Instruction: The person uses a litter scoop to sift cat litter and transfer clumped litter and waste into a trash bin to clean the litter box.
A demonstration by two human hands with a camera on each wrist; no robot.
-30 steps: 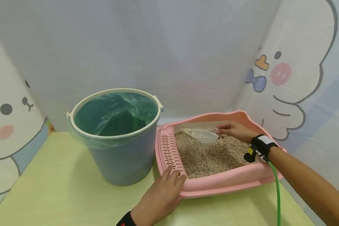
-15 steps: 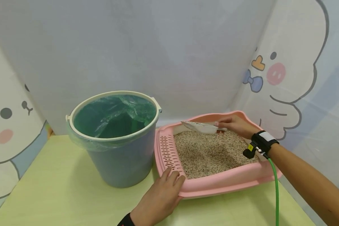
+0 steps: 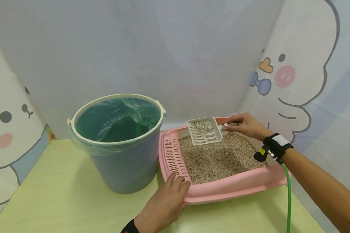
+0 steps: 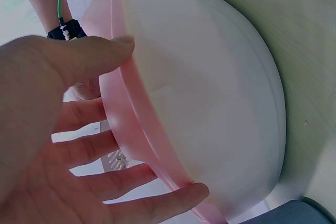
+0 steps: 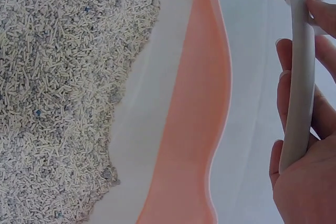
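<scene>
Right hand [image 3: 245, 126] holds scoop [image 3: 204, 131] above litter tray [image 3: 236, 186].

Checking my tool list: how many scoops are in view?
1: the white slotted scoop, held by the right hand above the litter in the pink tray.
</scene>
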